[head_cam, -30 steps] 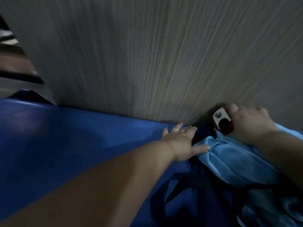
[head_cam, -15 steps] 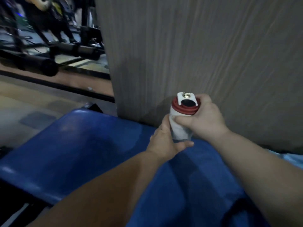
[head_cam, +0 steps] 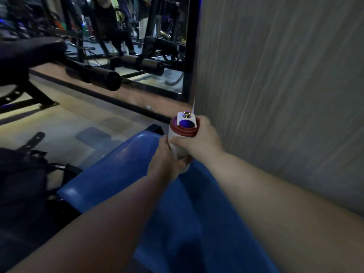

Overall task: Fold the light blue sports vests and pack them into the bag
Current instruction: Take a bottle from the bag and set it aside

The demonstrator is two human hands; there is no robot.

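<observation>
Against the grey wood-grain wall panel (head_cam: 285,95) a blue padded bench (head_cam: 110,174) is running, a black fabric bag (head_cam: 21,186) slumping on the floor beside it. The person's right hand (head_cam: 201,142) and, lower, left hand (head_cam: 163,166) are both clasping a white red-lidded bottle (head_cam: 184,133), probably clearing it aside; light blue vests aren't showing.

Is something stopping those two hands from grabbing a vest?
Yes, the white bottle. The left hand grips its body and the right hand grips it just under the red lid, above the blue bench. Both hands are full, and no vest shows in this view.
</observation>
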